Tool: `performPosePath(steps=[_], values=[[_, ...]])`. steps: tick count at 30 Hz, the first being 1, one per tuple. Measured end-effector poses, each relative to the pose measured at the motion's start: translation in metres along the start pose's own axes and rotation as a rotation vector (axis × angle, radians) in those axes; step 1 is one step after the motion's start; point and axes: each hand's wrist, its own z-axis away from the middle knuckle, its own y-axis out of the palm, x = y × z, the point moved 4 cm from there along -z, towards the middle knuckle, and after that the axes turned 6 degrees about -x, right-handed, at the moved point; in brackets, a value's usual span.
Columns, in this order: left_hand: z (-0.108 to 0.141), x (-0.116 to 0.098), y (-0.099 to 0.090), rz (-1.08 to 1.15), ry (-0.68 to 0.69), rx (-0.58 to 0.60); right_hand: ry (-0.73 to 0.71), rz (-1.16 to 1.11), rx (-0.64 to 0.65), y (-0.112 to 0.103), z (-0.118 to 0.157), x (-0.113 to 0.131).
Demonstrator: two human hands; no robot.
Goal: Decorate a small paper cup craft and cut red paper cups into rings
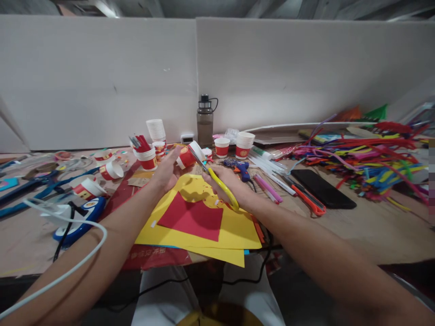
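My left hand (169,171) is closed around a red and white paper cup (185,157), tilted with its white rim toward the right. In my right hand (222,180) are scissors with yellow handles (221,184). Their metal blades lie at the cup's rim; I cannot tell whether they touch or cut it. Below both hands lies a sheet of red paper (192,217) on larger yellow paper (149,231). Small red scraps are scattered on the yellow sheet near my right hand.
A water bottle (205,124) stands against the white partition (102,81). Stacked paper cups (244,146), a blue glue gun (242,171), an orange utility knife (314,206), a black phone (322,188) and colourful pipe cleaners (374,163) lie rightward. A white cable (102,240) crosses my left forearm.
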Motion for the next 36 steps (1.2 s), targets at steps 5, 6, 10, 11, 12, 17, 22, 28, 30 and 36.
performPosePath(steps=[5,6,10,11,12,17,22,28,30,36], values=[[-0.001,0.007,-0.003,-0.029,-0.017,-0.04,-0.039,0.011,0.021,0.001,-0.001,-0.001],[-0.001,0.008,-0.003,-0.043,-0.006,-0.035,-0.044,0.017,0.021,0.0,-0.001,-0.001],[0.0,0.01,0.0,-0.07,0.039,-0.017,-0.023,0.012,0.025,-0.002,-0.002,0.001],[0.0,0.009,0.001,-0.074,0.044,-0.016,-0.015,0.003,0.027,-0.002,-0.002,0.001],[0.001,0.008,0.001,-0.077,0.048,-0.016,-0.008,-0.008,0.028,-0.002,-0.002,0.001],[0.002,0.002,0.002,-0.066,0.068,-0.024,0.035,-0.053,0.043,0.0,0.0,0.0],[0.001,0.004,-0.002,-0.002,-0.098,-0.029,-0.023,-0.024,0.022,0.001,0.0,0.0],[0.003,0.0,0.001,-0.061,-0.022,0.023,-0.044,-0.011,0.027,-0.002,-0.003,0.0],[0.004,0.001,0.003,-0.064,0.005,0.023,-0.013,-0.024,0.028,-0.003,-0.003,0.0],[0.006,-0.001,0.005,-0.048,0.069,-0.009,0.019,-0.005,0.009,-0.007,0.0,0.005]])
